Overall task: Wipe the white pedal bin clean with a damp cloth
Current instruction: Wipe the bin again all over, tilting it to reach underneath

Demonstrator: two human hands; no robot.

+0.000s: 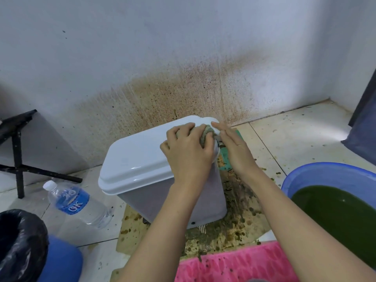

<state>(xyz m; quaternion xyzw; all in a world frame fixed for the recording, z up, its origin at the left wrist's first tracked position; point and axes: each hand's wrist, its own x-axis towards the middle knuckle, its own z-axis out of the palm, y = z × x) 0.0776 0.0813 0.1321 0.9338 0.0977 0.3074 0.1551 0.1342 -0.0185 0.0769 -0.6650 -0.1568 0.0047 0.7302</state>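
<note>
White pedal bin [158,202]: upright on the floor tiles [295,131], close to the wall, standing on a stained cardboard sheet [130,233]; lid [138,155] down
Cloth [206,132]: greyish-green, bunched on the lid's far right corner
My left hand [187,153]: grip clamped on the cloth, fingers curled over it, pressing it to the lid
My right hand [234,147]: grip apart, fingers straight, fingertips at the cloth by the lid's right edge
Green pad [224,161]: on the floor beneath my right hand, mostly hidden
Wall [183,88]: white, brown spatter behind the bin
Blue basin [317,171]: right of the bin, holding dark green water
Pink mat [234,263]: nearest me, speckled with dirt
Water bottle [75,202]: lying on the tiles left of the bin, blue label
Blue container [61,259]: lower left, lined with a black bag [18,241]
Black metal frame [18,151]: far left, against the wall
</note>
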